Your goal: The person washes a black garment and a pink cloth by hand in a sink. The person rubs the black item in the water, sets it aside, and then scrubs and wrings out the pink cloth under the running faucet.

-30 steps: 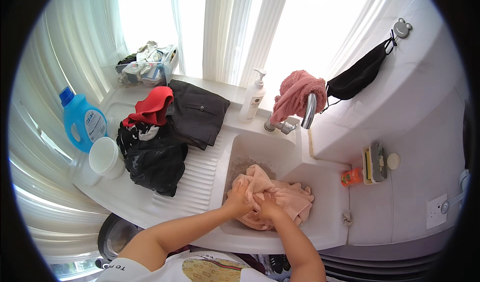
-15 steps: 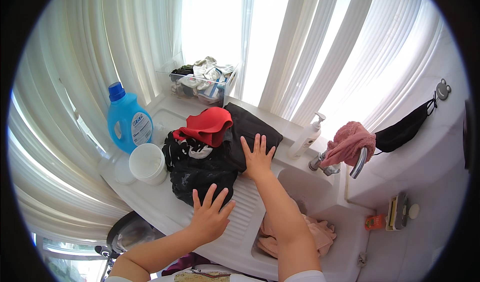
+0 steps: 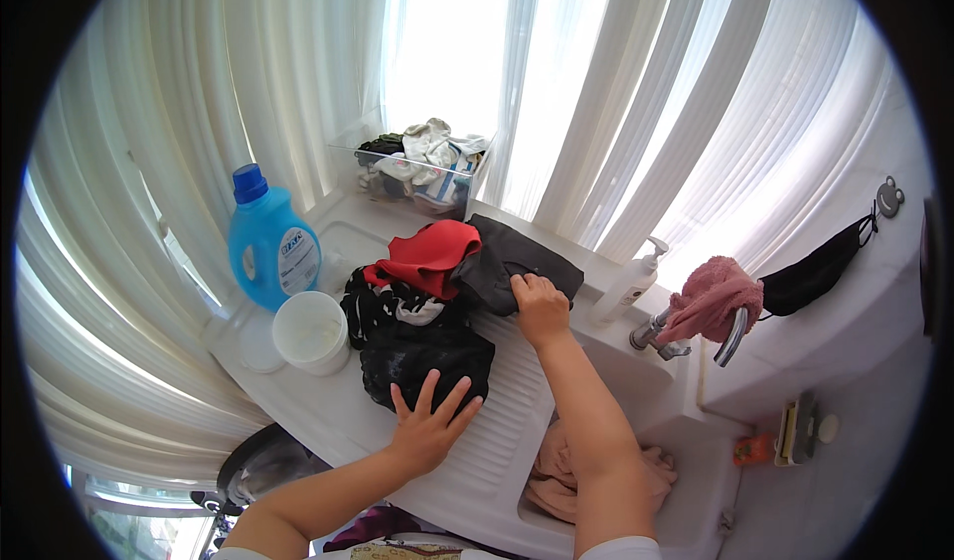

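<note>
Head view: left hand (image 3: 429,429) lies spread flat on crumpled black cloth (image 3: 422,356); right hand (image 3: 540,307) grips dark grey fabric (image 3: 517,262), beside red cloth (image 3: 429,254), over the ribbed bench (image 3: 502,431).

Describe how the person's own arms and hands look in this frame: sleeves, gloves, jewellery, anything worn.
Both forearms are bare, and the left hand and right hand wear no gloves. No ring, watch or bracelet is visible. White short sleeves show only at the lower edge of the picture, near the upper arms.
</note>
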